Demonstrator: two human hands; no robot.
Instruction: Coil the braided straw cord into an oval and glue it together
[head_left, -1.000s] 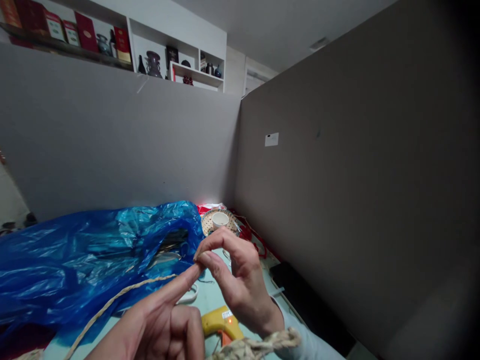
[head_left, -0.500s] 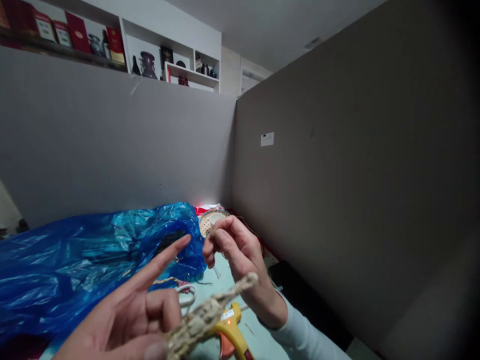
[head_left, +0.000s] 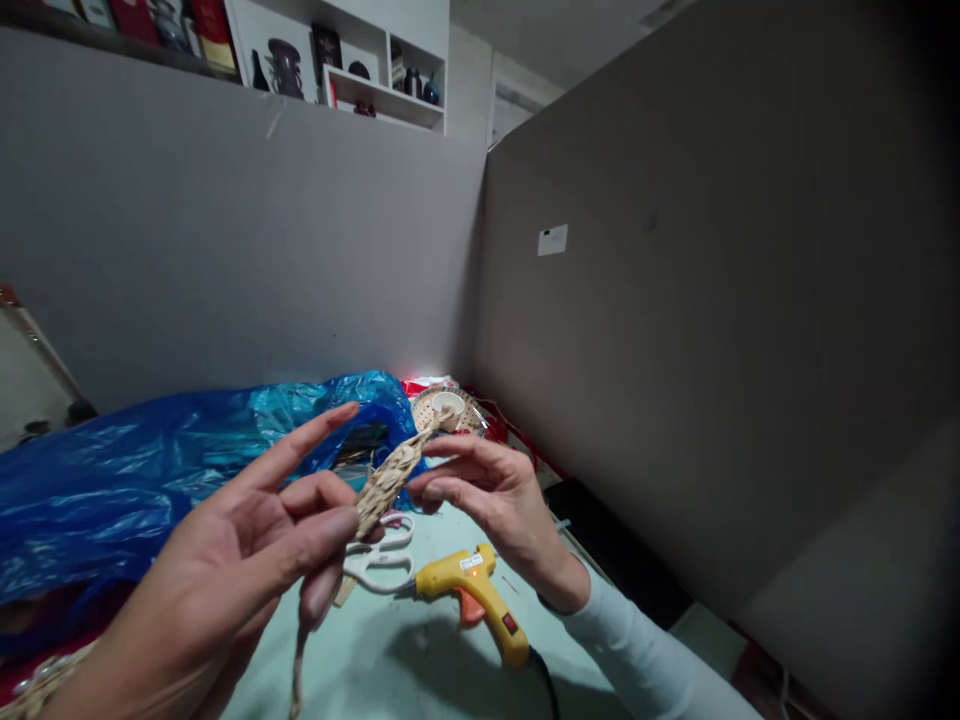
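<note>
My left hand (head_left: 255,540) pinches a tan braided straw rope (head_left: 386,480) between thumb and middle fingers, its index finger stretched out. The braid slants up and right, and a thin strand trails down from the hand. My right hand (head_left: 487,490), fingers apart and loosely curved, hovers just right of the braid's upper end with nothing held in it. Below them on the pale green table (head_left: 420,670) lie white-handled scissors (head_left: 379,560) and a yellow glue gun (head_left: 472,595) with an orange trigger.
A crumpled blue plastic bag (head_left: 142,470) covers the table's left side. A woven basket with a white cup (head_left: 450,408) sits in the far corner beside red material. Grey partition walls (head_left: 675,300) close in behind and right. Shelves with vases stand above.
The view tilted down. My left hand swung the braid upright toward the right hand. My right hand's pinch opened and it dropped lower. Scissors and the whole glue gun came into view.
</note>
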